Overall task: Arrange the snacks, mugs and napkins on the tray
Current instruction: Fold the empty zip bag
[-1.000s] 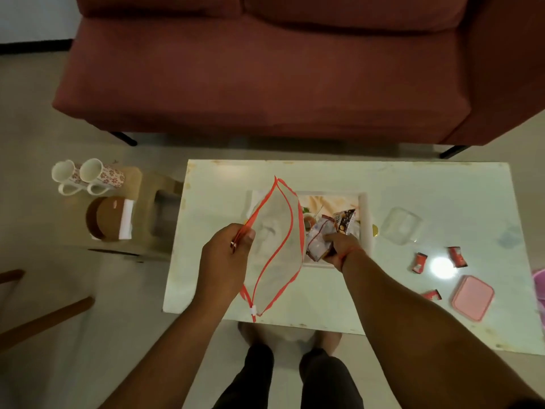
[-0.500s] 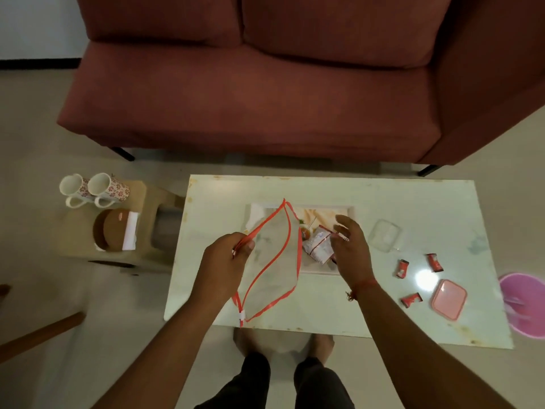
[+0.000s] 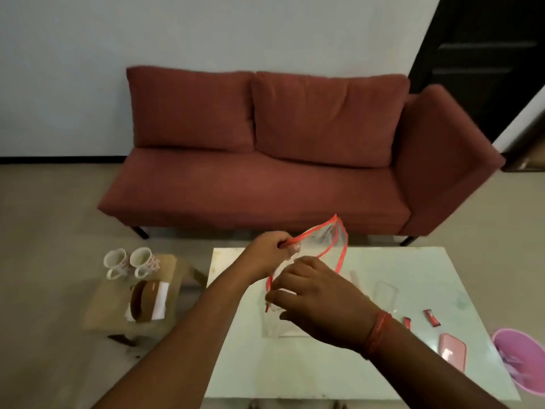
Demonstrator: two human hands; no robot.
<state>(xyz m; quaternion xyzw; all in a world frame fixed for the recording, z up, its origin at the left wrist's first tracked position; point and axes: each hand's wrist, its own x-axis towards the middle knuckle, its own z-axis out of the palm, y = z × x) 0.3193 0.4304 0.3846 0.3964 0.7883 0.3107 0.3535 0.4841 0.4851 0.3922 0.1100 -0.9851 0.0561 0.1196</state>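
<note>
clear plastic zip pouch with red-orange edging (image 3: 321, 246) is held up over the far-left part of the pale glossy coffee table (image 3: 324, 364), mouth edge pinched at its upper left by the left hand (image 3: 267, 252), thumb and fingers closed on the red rim. right hand (image 3: 317, 302) sits in front of the pouch's lower part, fingers curled toward it; whether plastic is actually gripped cannot be told, the hand hides the contact. the pouch looks empty, though its lower part is hidden.

the tray is mostly hidden behind the right hand; only a pale flat edge (image 3: 290, 332) shows on the table below the wrist, so what lies on it cannot be read.

step judged in hand: snack stage, pouch being dealt with (emptied or set aside), mugs and napkins not yet started.

still off the tray: two small red snack sachets (image 3: 431, 317) and a pink flat lid (image 3: 452, 351) on the table's right side, a clear plastic tub (image 3: 385, 293) just beyond them. two white floral mugs (image 3: 131, 262) stand side by side on the low brown side stool (image 3: 97, 314) left of the table, with white napkins in a brown holder (image 3: 147, 304) just in front of them.

next move, as judged: pouch is put down clear of the tray, loose sachets are gathered onto it, then a reach left for mugs is needed. thin film is floppy, so a two-point hold helps.

red fabric sofa (image 3: 265, 160) stands behind, pink plastic bin (image 3: 522, 361) at the right edge.
</note>
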